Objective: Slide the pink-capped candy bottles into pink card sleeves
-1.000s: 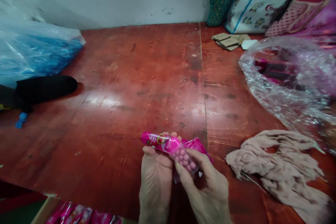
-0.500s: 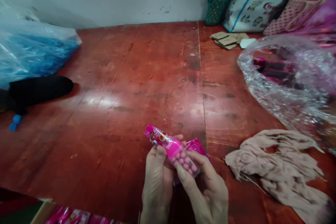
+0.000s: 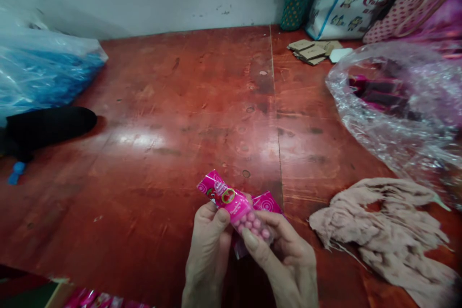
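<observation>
Between my two hands is a candy packet (image 3: 238,206), a clear container of pink balls with a bright pink printed sleeve on its upper part. It is tilted, its printed end pointing up and left. My left hand (image 3: 209,245) is closed on the sleeve's left side, thumb on top. My right hand (image 3: 283,255) pinches the clear lower end, thumb over the balls. Just behind the packet a second pink printed wrapper (image 3: 267,202) shows, partly covered by my hands; I cannot tell whether it is held or lying on the table.
A crumpled beige cloth (image 3: 382,221) lies at right, below an open clear plastic bag (image 3: 361,120) with pink wrappers. Brown cardboard pieces (image 3: 310,53) are at the back. On the left are a bag of blue items (image 3: 54,72) and a black object (image 3: 54,125). Pink packets (image 3: 104,299) fill a box below the table edge.
The packet has turned slightly, so its printed front faces me more and the sleeve covers it more flatly. My left hand has shifted a little left and down.
</observation>
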Motion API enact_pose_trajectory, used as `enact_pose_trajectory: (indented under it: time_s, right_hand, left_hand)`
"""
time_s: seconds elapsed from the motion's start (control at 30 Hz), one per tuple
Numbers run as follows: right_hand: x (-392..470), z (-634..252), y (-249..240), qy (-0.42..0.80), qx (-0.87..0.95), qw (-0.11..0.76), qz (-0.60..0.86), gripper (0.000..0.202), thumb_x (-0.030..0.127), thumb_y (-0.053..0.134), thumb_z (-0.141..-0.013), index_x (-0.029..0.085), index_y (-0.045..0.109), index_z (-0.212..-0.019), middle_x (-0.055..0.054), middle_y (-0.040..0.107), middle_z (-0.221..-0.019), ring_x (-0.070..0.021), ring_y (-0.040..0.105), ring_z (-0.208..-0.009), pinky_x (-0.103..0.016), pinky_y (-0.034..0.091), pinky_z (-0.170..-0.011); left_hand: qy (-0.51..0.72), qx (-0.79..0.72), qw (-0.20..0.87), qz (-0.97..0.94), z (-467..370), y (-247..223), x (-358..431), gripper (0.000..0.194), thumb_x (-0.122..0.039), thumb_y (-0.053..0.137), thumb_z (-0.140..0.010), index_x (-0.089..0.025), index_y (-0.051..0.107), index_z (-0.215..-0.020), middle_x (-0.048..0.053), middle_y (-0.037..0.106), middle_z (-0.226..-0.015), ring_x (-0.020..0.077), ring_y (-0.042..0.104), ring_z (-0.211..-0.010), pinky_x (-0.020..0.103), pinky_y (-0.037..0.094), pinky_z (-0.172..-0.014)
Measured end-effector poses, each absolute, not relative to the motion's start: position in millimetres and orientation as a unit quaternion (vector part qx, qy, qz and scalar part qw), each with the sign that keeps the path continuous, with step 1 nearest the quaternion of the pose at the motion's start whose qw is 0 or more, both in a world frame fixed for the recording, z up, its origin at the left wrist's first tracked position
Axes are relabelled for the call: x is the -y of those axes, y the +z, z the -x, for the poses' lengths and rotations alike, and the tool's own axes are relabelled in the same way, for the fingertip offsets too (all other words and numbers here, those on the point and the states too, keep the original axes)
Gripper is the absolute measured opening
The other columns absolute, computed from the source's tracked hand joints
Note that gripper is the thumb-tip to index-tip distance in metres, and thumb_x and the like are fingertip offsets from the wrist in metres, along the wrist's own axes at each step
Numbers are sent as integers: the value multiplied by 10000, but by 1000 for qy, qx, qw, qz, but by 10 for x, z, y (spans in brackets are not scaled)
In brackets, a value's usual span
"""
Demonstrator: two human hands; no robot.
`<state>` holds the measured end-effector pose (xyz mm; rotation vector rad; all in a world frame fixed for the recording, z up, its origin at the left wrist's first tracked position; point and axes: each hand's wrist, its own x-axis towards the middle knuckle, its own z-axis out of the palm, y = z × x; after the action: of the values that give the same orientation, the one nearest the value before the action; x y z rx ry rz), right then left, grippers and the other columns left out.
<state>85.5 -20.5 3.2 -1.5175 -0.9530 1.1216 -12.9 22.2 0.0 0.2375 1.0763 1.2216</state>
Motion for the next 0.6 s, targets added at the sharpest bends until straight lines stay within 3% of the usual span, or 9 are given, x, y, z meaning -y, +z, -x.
enact_pose_trajectory:
  time_s: [0.1, 0.2, 0.37, 0.5, 0.6]
  right_hand:
    - [223, -797, 47, 409, 407, 510, 638, 229, 319, 638, -763, 204, 668, -959, -39, 710, -794, -174, 654, -649, -226, 538, -595]
    - [231, -755, 91, 360, 412, 529, 648, 223, 245, 655, -751, 235, 665, -974, -10, 715, -794, -153, 660, -661, -199, 532, -642]
    - [197, -808, 138, 436, 357, 517, 644, 191, 314, 639, -762, 214, 653, -925, -15, 700, -790, -153, 659, -687, -187, 530, -627]
    - [178, -805, 125, 443, 367, 522, 629, 188, 321, 578, -802, 211, 631, -946, -13, 698, -803, -136, 645, -664, -174, 512, -595]
    - [198, -738, 98, 412, 398, 520, 633, 176, 300, 565, -814, 240, 618, -971, 25, 688, -744, -101, 627, -597, -146, 488, -566]
  left_hand:
    - [528, -486, 689, -102, 93, 63, -235, 222, -317, 734, -639, -112, 692, -714, 74, 680, -656, 178, 634, -584, 293, 536, -592]
    - [514, -473, 708, -107, 47, 114, -210, 219, -317, 700, -680, -115, 692, -763, 75, 680, -669, 180, 640, -595, 303, 536, -607]
    - [504, -466, 722, -88, 36, 82, -131, 190, -294, 671, -721, -151, 682, -845, 59, 687, -708, 174, 647, -633, 307, 530, -643]
    - [514, -454, 725, -60, 23, 84, -133, 280, -368, 707, -665, -139, 690, -824, 74, 686, -714, 199, 647, -655, 326, 530, -650]
    - [527, -464, 710, -48, -30, 124, -150, 296, -334, 724, -647, -118, 690, -846, 89, 685, -744, 205, 645, -674, 322, 529, -654]
